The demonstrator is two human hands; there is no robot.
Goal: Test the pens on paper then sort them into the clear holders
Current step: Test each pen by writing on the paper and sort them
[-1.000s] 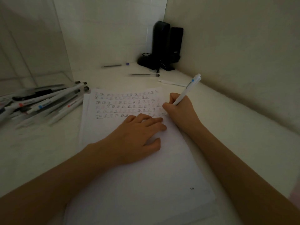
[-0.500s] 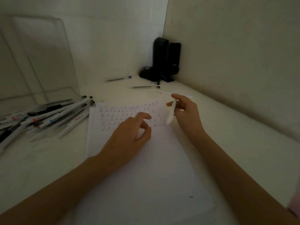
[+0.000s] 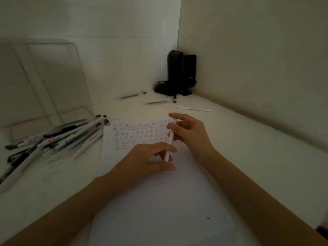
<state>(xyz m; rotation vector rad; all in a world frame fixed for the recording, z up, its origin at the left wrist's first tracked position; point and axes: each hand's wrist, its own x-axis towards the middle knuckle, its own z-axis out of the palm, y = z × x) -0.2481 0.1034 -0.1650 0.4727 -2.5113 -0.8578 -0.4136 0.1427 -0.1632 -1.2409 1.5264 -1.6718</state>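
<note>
On the dim white counter (image 3: 248, 157) lies paper (image 3: 159, 201); above it, left grip (image 3: 142, 162) and right grip (image 3: 191, 137) both pinch one pen (image 3: 170, 142).

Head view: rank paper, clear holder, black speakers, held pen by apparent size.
1. paper
2. clear holder
3. black speakers
4. held pen
Paper lies nearest the camera and the speakers farthest, so true sizes may differ.

Premises are presenting as a study or office desk corner: a white desk (image 3: 248, 148) is meeting two plain walls (image 3: 248, 50), black speakers (image 3: 181, 73) are standing there, and pens (image 3: 58, 139) are lying heaped beside writing paper (image 3: 159, 201).
</note>
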